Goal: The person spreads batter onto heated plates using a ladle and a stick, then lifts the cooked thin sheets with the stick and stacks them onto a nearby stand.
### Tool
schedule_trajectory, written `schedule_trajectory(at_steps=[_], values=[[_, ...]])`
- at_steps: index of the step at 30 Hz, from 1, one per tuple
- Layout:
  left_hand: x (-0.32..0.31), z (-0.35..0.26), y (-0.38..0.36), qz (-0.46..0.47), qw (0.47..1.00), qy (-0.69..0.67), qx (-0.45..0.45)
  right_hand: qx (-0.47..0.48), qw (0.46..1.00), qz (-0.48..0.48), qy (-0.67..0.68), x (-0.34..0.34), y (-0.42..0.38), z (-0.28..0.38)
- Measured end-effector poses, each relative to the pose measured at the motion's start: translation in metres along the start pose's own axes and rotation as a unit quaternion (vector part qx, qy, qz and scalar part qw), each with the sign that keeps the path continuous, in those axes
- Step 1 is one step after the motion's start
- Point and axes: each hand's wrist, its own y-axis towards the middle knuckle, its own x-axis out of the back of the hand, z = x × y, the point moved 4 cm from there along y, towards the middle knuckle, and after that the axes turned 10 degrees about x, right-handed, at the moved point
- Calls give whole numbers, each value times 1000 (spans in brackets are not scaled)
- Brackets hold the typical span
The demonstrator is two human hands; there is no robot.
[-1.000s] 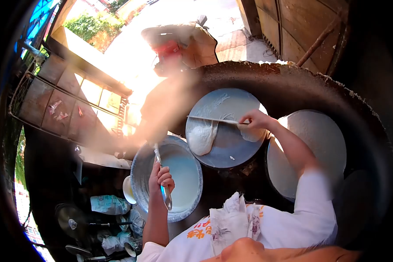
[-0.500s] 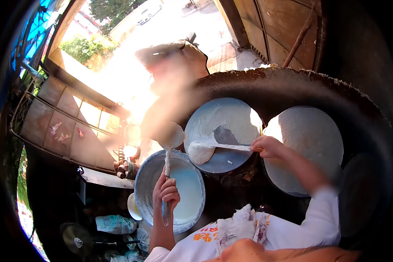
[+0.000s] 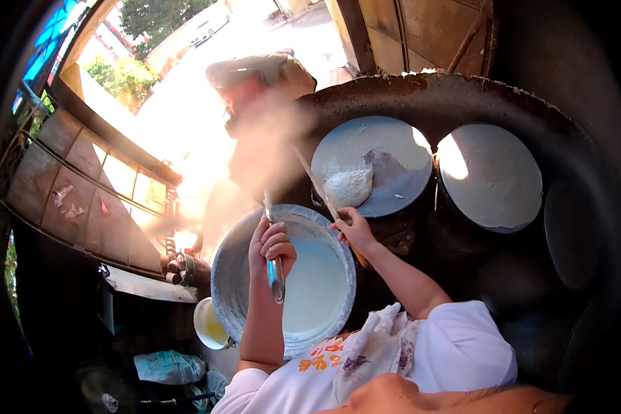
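My left hand (image 3: 272, 247) is wrapped round the metal handle of a ladle (image 3: 275, 279), held upright over the big batter bucket (image 3: 224, 276); haze hides the ladle's bowl. In my right hand (image 3: 354, 231) is a long, thin wooden spatula (image 3: 315, 181), slanting up and left beside the near griddle's left edge. A mound of white batter (image 3: 348, 188) sits on the near round griddle (image 3: 386, 200), with a thin layer spread over its far part. Pale liquid batter (image 3: 317, 286) fills the lower part of the bucket.
To the right, a second round griddle (image 3: 497, 179) is covered by a white layer, and a dark round plate (image 3: 571, 234) lies beyond it. A rusty curved rim (image 3: 448, 86) encloses the griddles. A small white pail (image 3: 210, 323) stands left of the bucket. Haze blurs the upper left middle.
My right hand has moved left and toward me, lifting the spatula off the batter and turning it upright. The ladle's bowl has gone into haze. The view has shifted.
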Motion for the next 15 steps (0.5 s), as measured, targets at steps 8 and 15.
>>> schedule_trajectory(at_steps=[8, 15], values=[[10, -32, -69, -29, 993, -88, 73, 2, 956, -292, 29, -46, -60, -53], [-4, -24, -91, 46, 990, -76, 110, 29, 920, -371, 122, -5, -43, -18]])
